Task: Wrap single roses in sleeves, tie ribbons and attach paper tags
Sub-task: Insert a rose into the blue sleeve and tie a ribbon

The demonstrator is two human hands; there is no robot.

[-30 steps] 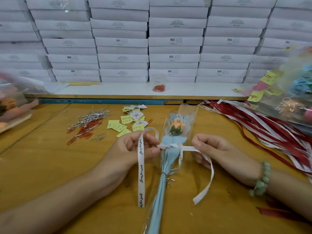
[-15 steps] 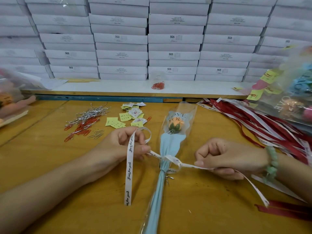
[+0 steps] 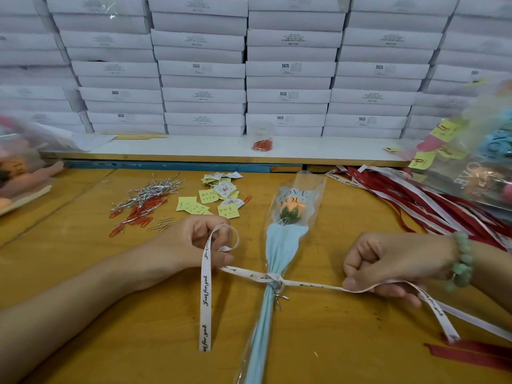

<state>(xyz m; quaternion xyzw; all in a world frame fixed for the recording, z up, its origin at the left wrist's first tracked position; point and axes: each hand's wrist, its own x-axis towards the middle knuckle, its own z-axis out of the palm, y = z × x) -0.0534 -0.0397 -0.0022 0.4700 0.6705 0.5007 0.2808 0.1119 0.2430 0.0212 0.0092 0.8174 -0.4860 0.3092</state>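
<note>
On the yellow wooden table a single orange rose lies lengthways in a clear sleeve printed "LOVE YOU", its stem wrapped in pale blue paper that narrows toward the near edge. Round the gathered neck of the wrap a white ribbon lettered "Just for you" is knotted, and it runs taut from the knot out to both sides. Just below the knot a small silver twist tie sticks out. At the left, the left hand has its fingers curled shut on the ribbon, which loops over the fingers and then hangs down as a long tail toward the near edge. At the right, the right hand is a closed fist pinching the other end between thumb and fingers, the loose tail trailing off past a green bead bracelet on the wrist. Beyond the left hand lie a heap of silver and red paper clips and a scatter of yellow and white paper tags. Off to the right is a pile of red and white ribbons, partly under finished wrapped flowers. Behind, a small clear jar of red clips stands on a white ledge before stacked white boxes
</note>
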